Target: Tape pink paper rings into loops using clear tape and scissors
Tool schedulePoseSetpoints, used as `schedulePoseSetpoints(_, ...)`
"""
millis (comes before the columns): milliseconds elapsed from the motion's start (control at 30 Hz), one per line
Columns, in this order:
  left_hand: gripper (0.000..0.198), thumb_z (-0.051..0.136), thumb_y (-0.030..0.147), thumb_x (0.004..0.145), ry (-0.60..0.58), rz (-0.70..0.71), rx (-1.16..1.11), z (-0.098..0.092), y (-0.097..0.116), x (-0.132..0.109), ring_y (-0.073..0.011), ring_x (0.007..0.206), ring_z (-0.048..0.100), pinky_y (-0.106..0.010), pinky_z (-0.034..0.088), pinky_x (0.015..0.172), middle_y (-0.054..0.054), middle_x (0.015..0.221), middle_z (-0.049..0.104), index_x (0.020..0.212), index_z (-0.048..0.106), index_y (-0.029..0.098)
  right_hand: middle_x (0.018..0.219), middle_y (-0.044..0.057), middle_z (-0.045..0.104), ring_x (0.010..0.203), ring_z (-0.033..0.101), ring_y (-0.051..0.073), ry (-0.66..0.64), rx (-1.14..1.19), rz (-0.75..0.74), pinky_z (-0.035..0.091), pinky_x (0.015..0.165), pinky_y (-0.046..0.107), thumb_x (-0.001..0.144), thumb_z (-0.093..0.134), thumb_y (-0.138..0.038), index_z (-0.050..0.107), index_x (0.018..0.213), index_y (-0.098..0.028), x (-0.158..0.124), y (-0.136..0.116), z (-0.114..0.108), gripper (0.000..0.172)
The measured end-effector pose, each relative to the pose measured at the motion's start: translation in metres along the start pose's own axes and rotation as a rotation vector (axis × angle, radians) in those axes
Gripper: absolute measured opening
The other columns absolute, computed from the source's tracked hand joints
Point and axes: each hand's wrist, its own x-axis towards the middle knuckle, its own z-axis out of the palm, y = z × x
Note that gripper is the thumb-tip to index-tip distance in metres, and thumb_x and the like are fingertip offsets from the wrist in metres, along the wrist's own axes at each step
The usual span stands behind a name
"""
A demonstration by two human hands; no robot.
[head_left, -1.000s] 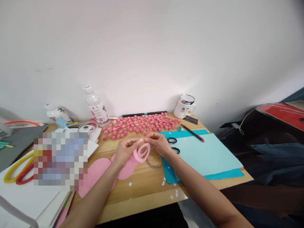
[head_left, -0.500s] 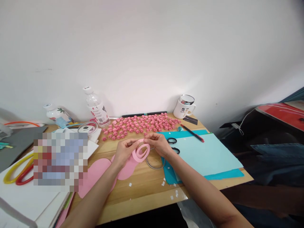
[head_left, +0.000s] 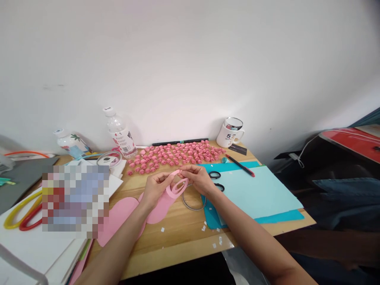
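Between my two hands hangs a pink paper spiral [head_left: 172, 192], its strip curling into loops above the wooden table. My left hand [head_left: 156, 189] pinches the strip from the left, thumb and fingers together. My right hand [head_left: 198, 179] grips its upper end between thumb and fingertips. Beneath and left of my hands lie flat pink paper rounds [head_left: 120, 217], partly covered by my left forearm. Beyond my fingers spread many small rolled pink paper roses [head_left: 172, 155]. A grey ring [head_left: 194, 208] lies on the wood under my right wrist.
Black-handled scissors [head_left: 219, 187] rest on light blue sheets [head_left: 255, 196] to the right, with a red-and-black pen [head_left: 242, 166]. A mug [head_left: 230, 135] and a plastic bottle [head_left: 119, 134] stand by the wall. Papers [head_left: 32, 253] are piled on the left. White scraps [head_left: 220, 240] lie near the front edge.
The paper spiral has tilted, and its loops look narrower and flatter. Both hands stay in nearly the same place, still holding the strip.
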Motion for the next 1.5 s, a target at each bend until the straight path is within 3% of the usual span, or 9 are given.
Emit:
schedulePoseSetpoints(300,0.024,0.067,0.037,0.069,0.019,-0.002,0.02,0.0003,-0.0004,-0.0002,-0.0134,0.055,0.059,-0.022,0.043,0.052,-0.004,0.065,0.069,0.074,0.072,0.014,0.069,0.001,0.069,0.061,0.063,0.013,0.017,0.005,0.003,0.048,0.056,0.024,0.056,0.079,-0.027,0.069,0.076,-0.018,-0.0016,-0.0011,0.0004,0.025)
schedulePoseSetpoints(500,0.026,0.07,0.038,0.067,0.003,-0.035,-0.023,0.0012,0.0003,-0.0018,-0.0145,0.062,0.062,-0.022,0.046,0.057,-0.005,0.074,0.072,0.077,0.072,0.014,0.057,-0.004,0.062,0.048,0.053,0.008,0.012,-0.053,-0.048,0.04,0.048,0.02,0.054,0.08,-0.027,0.064,0.064,-0.017,-0.003,-0.003,0.0021,0.022)
schedulePoseSetpoints(1000,0.029,0.07,0.038,0.066,0.016,-0.027,-0.043,0.0007,-0.0021,0.0003,-0.0155,0.063,0.062,-0.023,0.046,0.058,-0.006,0.074,0.072,0.079,0.072,0.013,0.068,0.001,0.07,0.056,0.061,0.012,0.019,0.001,-0.011,0.048,0.055,0.024,0.054,0.08,-0.029,0.07,0.076,-0.018,-0.0026,-0.0046,0.0037,0.026)
schedulePoseSetpoints(1500,0.029,0.072,0.04,0.063,0.004,-0.051,-0.054,-0.0007,-0.0027,-0.0001,-0.0142,0.059,0.061,-0.021,0.045,0.053,-0.006,0.072,0.072,0.077,0.073,0.014,0.064,-0.002,0.067,0.056,0.058,0.01,0.051,-0.008,-0.05,0.045,0.055,0.022,0.053,0.08,-0.029,0.068,0.066,-0.018,-0.0013,-0.0023,0.0033,0.021)
